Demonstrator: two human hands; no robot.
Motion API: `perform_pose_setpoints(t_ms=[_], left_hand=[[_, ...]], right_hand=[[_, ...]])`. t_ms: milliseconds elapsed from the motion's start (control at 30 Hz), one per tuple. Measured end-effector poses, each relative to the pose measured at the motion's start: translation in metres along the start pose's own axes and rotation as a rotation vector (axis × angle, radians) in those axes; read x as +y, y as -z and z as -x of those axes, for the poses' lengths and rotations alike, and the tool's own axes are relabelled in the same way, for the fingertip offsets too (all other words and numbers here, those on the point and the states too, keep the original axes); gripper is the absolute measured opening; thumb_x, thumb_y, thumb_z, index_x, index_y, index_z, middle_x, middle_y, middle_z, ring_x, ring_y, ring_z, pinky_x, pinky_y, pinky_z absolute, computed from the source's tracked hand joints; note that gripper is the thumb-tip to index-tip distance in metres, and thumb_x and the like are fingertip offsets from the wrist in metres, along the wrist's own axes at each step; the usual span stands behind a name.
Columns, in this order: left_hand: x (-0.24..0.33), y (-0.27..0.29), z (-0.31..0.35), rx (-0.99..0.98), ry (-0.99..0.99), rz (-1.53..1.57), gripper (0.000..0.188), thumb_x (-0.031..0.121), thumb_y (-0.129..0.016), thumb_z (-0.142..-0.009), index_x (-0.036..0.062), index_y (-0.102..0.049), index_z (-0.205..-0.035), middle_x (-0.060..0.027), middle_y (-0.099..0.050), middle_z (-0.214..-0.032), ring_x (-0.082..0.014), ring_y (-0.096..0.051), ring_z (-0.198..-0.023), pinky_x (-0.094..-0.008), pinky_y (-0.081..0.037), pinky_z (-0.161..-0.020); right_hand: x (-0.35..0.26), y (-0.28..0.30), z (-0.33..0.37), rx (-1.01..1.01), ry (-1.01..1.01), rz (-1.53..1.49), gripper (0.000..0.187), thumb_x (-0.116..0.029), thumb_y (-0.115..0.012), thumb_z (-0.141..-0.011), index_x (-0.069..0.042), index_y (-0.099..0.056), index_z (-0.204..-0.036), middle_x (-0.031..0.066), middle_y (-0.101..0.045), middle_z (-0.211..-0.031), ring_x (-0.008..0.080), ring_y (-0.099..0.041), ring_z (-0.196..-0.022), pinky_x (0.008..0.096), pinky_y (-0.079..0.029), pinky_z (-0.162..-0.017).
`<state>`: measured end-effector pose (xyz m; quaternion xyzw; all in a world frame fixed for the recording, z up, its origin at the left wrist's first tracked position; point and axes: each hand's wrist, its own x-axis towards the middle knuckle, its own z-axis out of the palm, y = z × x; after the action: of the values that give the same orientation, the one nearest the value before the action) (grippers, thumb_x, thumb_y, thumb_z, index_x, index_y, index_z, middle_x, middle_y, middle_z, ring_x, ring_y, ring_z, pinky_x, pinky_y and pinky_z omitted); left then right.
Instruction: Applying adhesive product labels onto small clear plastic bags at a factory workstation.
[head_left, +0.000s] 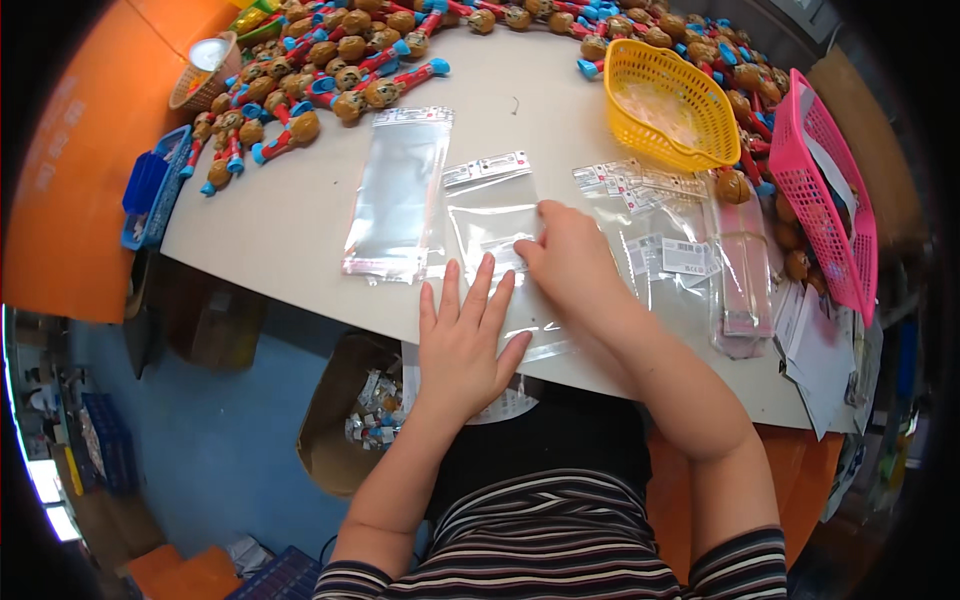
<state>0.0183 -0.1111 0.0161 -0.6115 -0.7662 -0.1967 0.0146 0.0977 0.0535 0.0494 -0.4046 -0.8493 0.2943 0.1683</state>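
A clear plastic bag with a printed header strip lies flat on the table in front of me. My left hand rests on its lower part, fingers spread and stretched out. Over the bag's right side is my right hand, its fingers curled in and the thumb pointing left across the plastic. Whatever those fingers may hold is hidden. Just left of this bag lies a stack of similar clear bags. To the right, more clear bags overlap, with white barcode labels among them.
Doll-like figures with brown round heads crowd the table's far side. A yellow basket and a pink basket stand at right. Banded pink-edged packs lie nearby. Below the table edge sits a cardboard box with small packets.
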Motion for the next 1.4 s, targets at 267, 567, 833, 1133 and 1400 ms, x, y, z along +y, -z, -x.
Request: perform_pose_setpoints(t_ms=[267, 567, 833, 1133, 1400], left_hand=[[0.004, -0.004, 0.002, 0.088, -0.015, 0.043, 0.064, 0.037, -0.063, -0.090, 0.0054, -0.046, -0.143, -0.0103, -0.043, -0.153, -0.0422, -0.035, -0.141, -0.0567, -0.019, -0.116], [-0.066, -0.010, 0.079, 0.620, 0.498, 0.819, 0.017, 0.005, -0.057, -0.096, -0.0048, -0.062, -0.109, -0.0101, -0.065, -0.105, -0.0150, -0.061, -0.096, -0.0265, -0.048, -0.082], [-0.132, -0.082, 0.150, -0.310, 1.187, 1.305, 0.058, 0.040, -0.071, -0.090, -0.0005, -0.056, -0.128, -0.0067, -0.067, -0.106, -0.0136, -0.063, -0.091, -0.0262, -0.051, -0.073], [-0.099, 0.051, 0.173, 0.010, 0.861, 1.563, 0.037, 0.009, -0.075, -0.085, -0.0040, -0.064, -0.117, -0.0086, -0.071, -0.107, -0.0137, -0.067, -0.093, -0.0281, -0.053, -0.082], [-0.133, 0.052, 0.163, 0.664, 0.877, 1.663, 0.051, 0.046, -0.058, -0.097, 0.0003, -0.058, -0.119, -0.0160, -0.067, -0.115, -0.0247, -0.066, -0.101, -0.0382, -0.053, -0.091]], right_hand=[[0.005, -0.015, -0.001, 0.134, 0.070, 0.217, 0.018, -0.011, -0.071, -0.080, 0.002, -0.067, -0.093, 0.0211, -0.067, -0.093, 0.0367, -0.065, -0.090, 0.0425, -0.052, -0.081], [0.106, 0.112, 0.008, 0.258, -0.005, -0.054, 0.020, -0.004, -0.064, -0.083, 0.000, -0.060, -0.102, 0.0106, -0.067, -0.082, 0.0206, -0.063, -0.075, 0.0320, -0.050, -0.069], [0.017, 0.075, 0.076, 0.498, 0.502, 0.212, 0.032, -0.004, -0.071, -0.084, -0.001, -0.064, -0.115, 0.0150, -0.069, -0.102, 0.0281, -0.067, -0.093, 0.0342, -0.052, -0.083], [-0.027, -0.021, 0.121, -0.504, 0.572, -0.269, 0.067, -0.018, -0.077, -0.083, -0.003, -0.046, -0.141, 0.0191, -0.054, -0.135, 0.0364, -0.053, -0.123, 0.0428, -0.047, -0.097], [-0.026, -0.053, 0.103, -0.943, 0.095, -0.319, 0.032, -0.017, -0.072, -0.089, 0.001, -0.065, -0.115, 0.0088, -0.072, -0.087, 0.0139, -0.066, -0.077, 0.0282, -0.053, -0.073]])
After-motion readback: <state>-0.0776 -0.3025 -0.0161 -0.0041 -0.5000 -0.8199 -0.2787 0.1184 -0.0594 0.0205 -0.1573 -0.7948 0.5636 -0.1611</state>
